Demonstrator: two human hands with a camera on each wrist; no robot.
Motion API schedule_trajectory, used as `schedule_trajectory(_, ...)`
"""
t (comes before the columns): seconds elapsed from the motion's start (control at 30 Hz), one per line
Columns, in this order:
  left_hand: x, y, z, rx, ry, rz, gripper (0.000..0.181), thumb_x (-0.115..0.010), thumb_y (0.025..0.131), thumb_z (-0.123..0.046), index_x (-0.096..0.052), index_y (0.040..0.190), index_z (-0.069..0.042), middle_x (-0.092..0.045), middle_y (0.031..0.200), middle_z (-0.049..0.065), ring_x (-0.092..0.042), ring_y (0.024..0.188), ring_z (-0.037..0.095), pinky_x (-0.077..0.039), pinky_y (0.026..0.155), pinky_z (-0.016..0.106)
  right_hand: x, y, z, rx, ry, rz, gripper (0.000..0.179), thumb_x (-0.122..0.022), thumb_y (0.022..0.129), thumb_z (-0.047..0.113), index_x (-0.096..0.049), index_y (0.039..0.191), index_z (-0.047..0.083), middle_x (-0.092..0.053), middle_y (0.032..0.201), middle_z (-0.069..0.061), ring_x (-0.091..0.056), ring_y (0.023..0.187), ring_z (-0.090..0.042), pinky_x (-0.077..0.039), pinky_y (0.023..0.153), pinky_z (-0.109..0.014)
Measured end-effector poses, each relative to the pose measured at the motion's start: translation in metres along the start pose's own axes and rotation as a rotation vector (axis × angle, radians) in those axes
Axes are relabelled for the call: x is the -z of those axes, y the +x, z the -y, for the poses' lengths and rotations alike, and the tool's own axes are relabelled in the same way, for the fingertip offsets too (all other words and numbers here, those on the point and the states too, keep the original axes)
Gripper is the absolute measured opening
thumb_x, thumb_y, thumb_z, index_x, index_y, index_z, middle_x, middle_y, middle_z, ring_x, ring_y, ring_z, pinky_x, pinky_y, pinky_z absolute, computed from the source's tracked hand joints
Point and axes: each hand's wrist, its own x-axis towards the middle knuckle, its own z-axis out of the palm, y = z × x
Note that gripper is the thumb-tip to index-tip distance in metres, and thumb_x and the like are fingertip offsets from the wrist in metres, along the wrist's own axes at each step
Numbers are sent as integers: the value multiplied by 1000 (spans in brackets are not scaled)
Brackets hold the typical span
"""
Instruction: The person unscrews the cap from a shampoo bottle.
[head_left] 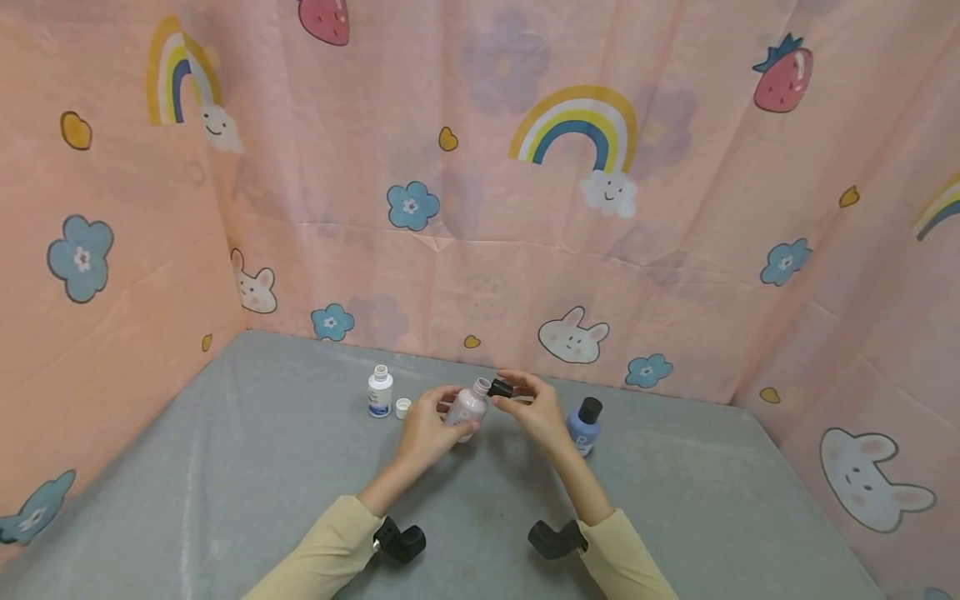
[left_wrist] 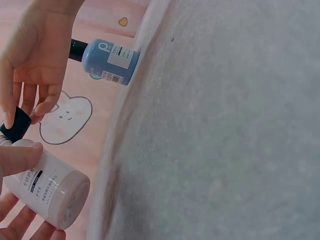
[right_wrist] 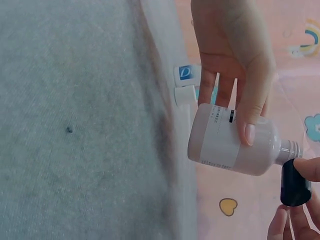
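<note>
My left hand (head_left: 429, 429) grips a pale pink bottle (head_left: 469, 407) around its body, tilted, with its threaded neck bare. Right beside that neck, my right hand (head_left: 534, 410) pinches a black cap (head_left: 501, 388) between thumb and fingers. In the right wrist view the cap (right_wrist: 295, 184) overlaps the bottle mouth, off to one side of it. The left wrist view shows the printed label and base of the pink bottle (left_wrist: 50, 187).
A blue bottle (head_left: 584, 427) with a black cap stands just right of my right hand. To the left are a small uncapped white bottle (head_left: 380, 392) and a white cap (head_left: 403, 407) on the grey table (head_left: 262, 467). A patterned pink curtain (head_left: 480, 250) surrounds the table.
</note>
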Motion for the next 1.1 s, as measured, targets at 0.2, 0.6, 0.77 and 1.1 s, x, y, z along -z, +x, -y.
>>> schedule_trajectory(0.2, -2, 5, 3, 28, 1, -44, 51, -87, 67, -15, -67, 113, -5, -69, 102, 14, -66, 91, 26, -55, 78, 39, 0, 2, -5, 19, -5, -11, 41, -75, 79, 6, -65, 118, 3, -66, 113, -17, -61, 101, -28, -51, 82, -32)
schedule_trajectory(0.6, -5, 12, 9, 91, -23, -61, 52, -86, 68, -17, -66, 114, -5, -71, 102, 15, -68, 91, 27, -55, 79, 41, 2, 6, -10, 14, -110, 13, 36, -74, 80, 8, -66, 116, 7, -66, 110, -17, -64, 98, -32, -55, 82, -43)
schedule_trajectory(0.77, -8, 14, 9, 99, -24, -65, 52, -86, 67, -17, -66, 113, -5, -71, 101, 14, -68, 90, 27, -55, 78, 40, 2, 8, -17, 19, -127, 25, 35, -74, 79, 6, -67, 113, 6, -66, 109, -17, -66, 95, -33, -56, 79, -41)
schedule_trajectory(1.1, -15, 14, 11, 78, -32, -47, 50, -86, 66, -13, -65, 111, -1, -71, 100, 16, -69, 89, 27, -57, 77, 38, 1, 8, -30, 29, -148, 68, 34, -73, 78, 4, -67, 112, 6, -67, 107, -16, -65, 97, -33, -55, 81, -44)
